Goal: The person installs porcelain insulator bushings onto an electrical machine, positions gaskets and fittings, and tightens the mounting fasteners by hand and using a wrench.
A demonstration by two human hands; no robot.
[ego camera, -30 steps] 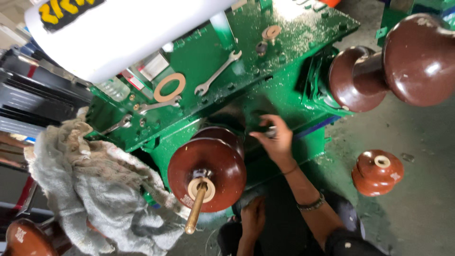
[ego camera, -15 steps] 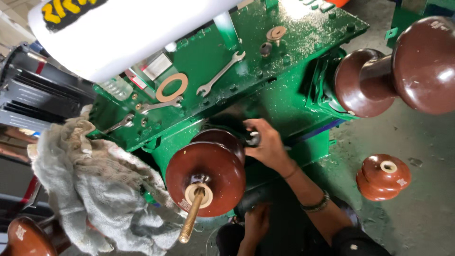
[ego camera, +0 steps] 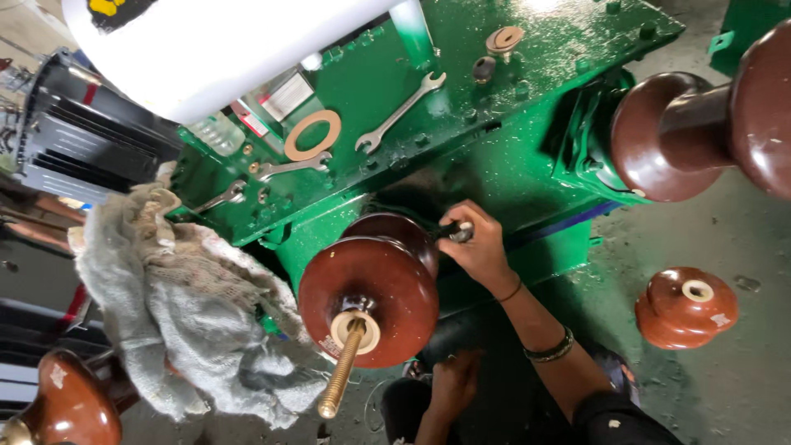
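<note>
Lying against the left side of the green transformer tank (ego camera: 511,165), a grey rag (ego camera: 173,313) hangs beside the brown porcelain bushing (ego camera: 371,297) with its brass stud (ego camera: 342,371). On the tank's top sit a tan ring gasket (ego camera: 313,134) and an open-ended spanner (ego camera: 401,112). Low in shadow beneath the bushing, the left hand (ego camera: 449,381) shows no visible grip; cannot tell. Right hand (ego camera: 478,247) is closed around a small dark tool (ego camera: 456,232) behind the bushing, at the tank's front wall. A loose brown insulator (ego camera: 685,306) rests on the floor at the right.
</note>
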